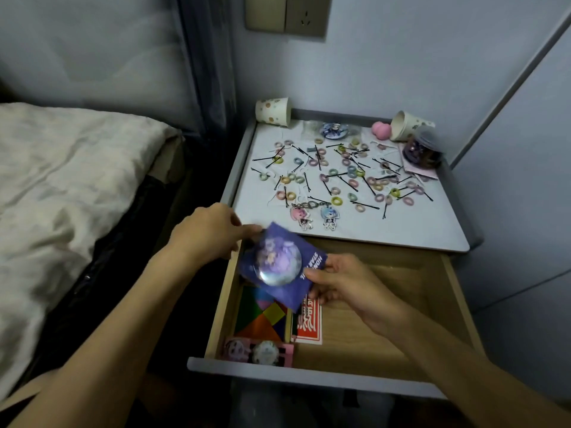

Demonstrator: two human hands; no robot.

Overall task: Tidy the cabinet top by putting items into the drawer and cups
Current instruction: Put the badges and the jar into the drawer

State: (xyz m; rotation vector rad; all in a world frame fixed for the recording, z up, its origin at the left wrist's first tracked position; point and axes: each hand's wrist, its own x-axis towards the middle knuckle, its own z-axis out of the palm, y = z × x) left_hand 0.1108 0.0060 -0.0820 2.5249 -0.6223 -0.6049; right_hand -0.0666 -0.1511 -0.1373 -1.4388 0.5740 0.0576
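Above the open wooden drawer we hold a crinkly purple packet: right hand pinching its near edge, left hand pinching its far corner. A glossy round badge lies against its face. Beyond, soft hair ties and thin bobby pins litter the smooth pale desk.

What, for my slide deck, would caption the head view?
Over the open drawer, left hand and right hand hold a purple badge packet; hair ties litter the cabinet top.
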